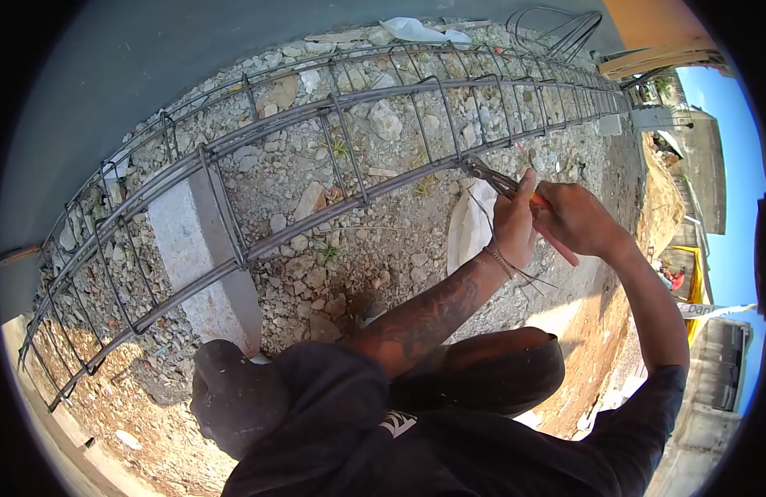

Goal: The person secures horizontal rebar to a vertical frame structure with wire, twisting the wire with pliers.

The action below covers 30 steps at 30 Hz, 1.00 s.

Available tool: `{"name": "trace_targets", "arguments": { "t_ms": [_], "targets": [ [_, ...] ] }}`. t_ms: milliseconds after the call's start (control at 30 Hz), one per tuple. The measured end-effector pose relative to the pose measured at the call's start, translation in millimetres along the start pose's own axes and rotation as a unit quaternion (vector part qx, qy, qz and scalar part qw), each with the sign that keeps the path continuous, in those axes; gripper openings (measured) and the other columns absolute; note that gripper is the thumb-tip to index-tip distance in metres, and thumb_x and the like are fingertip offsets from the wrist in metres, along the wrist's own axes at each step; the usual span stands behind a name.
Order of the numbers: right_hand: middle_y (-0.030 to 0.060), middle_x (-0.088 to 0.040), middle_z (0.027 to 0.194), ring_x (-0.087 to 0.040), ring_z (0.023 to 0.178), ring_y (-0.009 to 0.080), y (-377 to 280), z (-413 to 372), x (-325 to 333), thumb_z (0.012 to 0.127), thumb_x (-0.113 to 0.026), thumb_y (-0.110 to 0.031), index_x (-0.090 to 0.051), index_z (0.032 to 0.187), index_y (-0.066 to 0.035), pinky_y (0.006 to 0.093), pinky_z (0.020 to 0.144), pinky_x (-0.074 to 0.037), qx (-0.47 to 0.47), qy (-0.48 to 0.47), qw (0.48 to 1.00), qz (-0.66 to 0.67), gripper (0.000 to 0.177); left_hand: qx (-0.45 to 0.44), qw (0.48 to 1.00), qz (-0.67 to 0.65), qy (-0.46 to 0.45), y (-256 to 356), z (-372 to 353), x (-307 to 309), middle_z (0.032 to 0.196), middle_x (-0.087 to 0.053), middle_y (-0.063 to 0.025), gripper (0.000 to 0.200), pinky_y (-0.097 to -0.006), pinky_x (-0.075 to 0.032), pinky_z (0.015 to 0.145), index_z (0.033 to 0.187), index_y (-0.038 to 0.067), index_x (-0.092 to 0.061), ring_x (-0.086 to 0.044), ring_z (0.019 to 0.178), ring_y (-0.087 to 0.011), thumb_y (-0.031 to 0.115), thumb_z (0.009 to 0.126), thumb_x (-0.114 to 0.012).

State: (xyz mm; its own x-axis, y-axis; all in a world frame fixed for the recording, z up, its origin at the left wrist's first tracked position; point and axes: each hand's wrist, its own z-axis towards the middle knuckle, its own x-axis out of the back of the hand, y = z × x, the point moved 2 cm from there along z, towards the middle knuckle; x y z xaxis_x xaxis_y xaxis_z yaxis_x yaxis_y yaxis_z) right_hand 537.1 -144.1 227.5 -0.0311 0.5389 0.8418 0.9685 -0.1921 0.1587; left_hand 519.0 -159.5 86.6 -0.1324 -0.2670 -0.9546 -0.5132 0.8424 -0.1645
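Observation:
A long rebar cage lies across rubble ground, made of long bars and square stirrups. My right hand grips pliers with red handles, and their jaws bite at a joint on the cage's near bar. My left hand is closed against the pliers close to the jaws and holds a bundle of thin tie wires that trail down past the wrist. A thin bracelet sits on the left wrist.
A concrete block supports the cage at the left. A grey wall runs behind it. White sacking lies on the stones under my hands. My knees are bent below. Buildings and a dirt slope stand at the right.

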Motion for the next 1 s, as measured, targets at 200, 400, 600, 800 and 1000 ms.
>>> {"name": "trace_targets", "arguments": {
  "t_ms": [200, 400, 600, 800, 1000],
  "targets": [
    [0.0195, -0.058, 0.087, -0.062, 0.073, 0.0222, 18.2, -14.9, -8.4, 0.082, -0.057, -0.021, -0.047, 0.098, 0.001, 0.0372, 0.059, -0.048, -0.162, -0.165, 0.918, 0.324, 0.029, -0.048, 0.998, 0.007, 0.041, 6.0, -13.3, -14.4, 0.060, -0.048, -0.0024, 0.040, -0.0289, -0.037, 0.040, 0.065, 0.008, -0.046, -0.046, 0.046, -0.0125, 0.039, 0.088, -0.056],
    [0.0169, -0.058, 0.082, -0.060, 0.070, 0.0216, 35.6, -11.3, -24.8, 0.080, -0.056, -0.018, -0.044, 0.105, 0.001, 0.0368, 0.062, -0.048, -0.159, -0.182, 0.927, 0.289, 0.034, -0.072, 0.991, 0.086, 0.071, -2.9, -2.0, -9.2, 0.072, -0.053, -0.0066, 0.037, -0.0314, -0.042, 0.048, 0.078, 0.004, -0.050, -0.051, 0.057, -0.0159, 0.039, 0.088, -0.056],
    [0.0227, -0.056, 0.070, -0.056, 0.066, 0.0362, 51.0, 1.9, -72.0, 0.071, -0.058, -0.017, -0.052, 0.083, 0.003, 0.0415, 0.066, -0.045, -0.018, -0.135, 0.974, 0.182, 0.024, -0.021, 0.962, 0.234, 0.140, -7.8, 11.4, 16.9, 0.096, -0.059, -0.0093, 0.044, -0.0311, -0.044, 0.059, 0.092, 0.000, -0.054, -0.055, 0.075, -0.0142, 0.043, 0.085, -0.059],
    [0.0269, -0.059, 0.080, -0.058, 0.078, 0.0426, 33.5, -14.9, -83.1, 0.074, -0.057, -0.013, -0.054, 0.089, 0.005, 0.0449, 0.070, -0.046, -0.050, -0.012, 0.982, 0.179, 0.024, -0.138, 0.924, 0.253, 0.251, -0.1, 4.8, -6.6, 0.061, -0.048, -0.0021, 0.048, -0.0313, -0.038, 0.052, 0.065, 0.002, -0.047, -0.045, 0.056, -0.0131, 0.044, 0.082, -0.063],
    [0.0243, -0.061, 0.076, -0.063, 0.076, 0.0368, 0.3, -32.4, -42.0, 0.073, -0.060, -0.015, -0.055, 0.091, 0.005, 0.0413, 0.068, -0.050, -0.103, -0.014, 0.991, 0.078, 0.027, -0.060, 0.959, 0.099, 0.258, 1.9, 7.8, -11.6, 0.054, -0.043, 0.0009, 0.052, -0.0278, -0.035, 0.047, 0.055, 0.009, -0.041, -0.041, 0.048, -0.0121, 0.048, 0.081, -0.063]
  ]
}}
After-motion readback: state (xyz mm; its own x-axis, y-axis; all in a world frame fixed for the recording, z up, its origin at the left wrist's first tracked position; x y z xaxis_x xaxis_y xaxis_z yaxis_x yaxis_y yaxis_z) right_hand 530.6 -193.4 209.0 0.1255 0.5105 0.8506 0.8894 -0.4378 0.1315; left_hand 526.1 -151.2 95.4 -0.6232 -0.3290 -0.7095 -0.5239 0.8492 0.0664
